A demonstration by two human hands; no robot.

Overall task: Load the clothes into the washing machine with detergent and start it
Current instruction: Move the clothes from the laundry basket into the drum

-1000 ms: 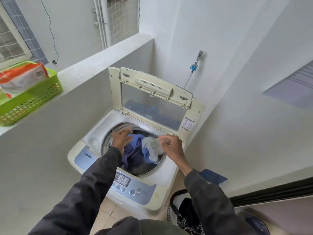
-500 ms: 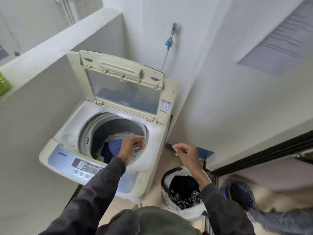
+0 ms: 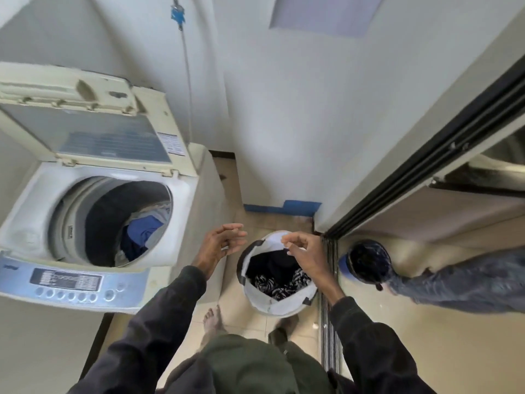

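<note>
Near the clothes [image 3: 279,285] in the laundry bag [image 3: 284,307], left hand [image 3: 218,245] and right hand [image 3: 305,257] hover empty, relaxed

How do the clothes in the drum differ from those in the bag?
The drum clothes are blue and grey; the bag clothes are black and black-and-white patterned. The drum sits raised in the washer; the bag stands on the floor. Both piles lie loosely heaped in open-topped containers.

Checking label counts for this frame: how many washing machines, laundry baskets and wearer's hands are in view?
washing machine: 1
laundry basket: 1
wearer's hands: 2 (left hand, right hand)
total: 4
</note>
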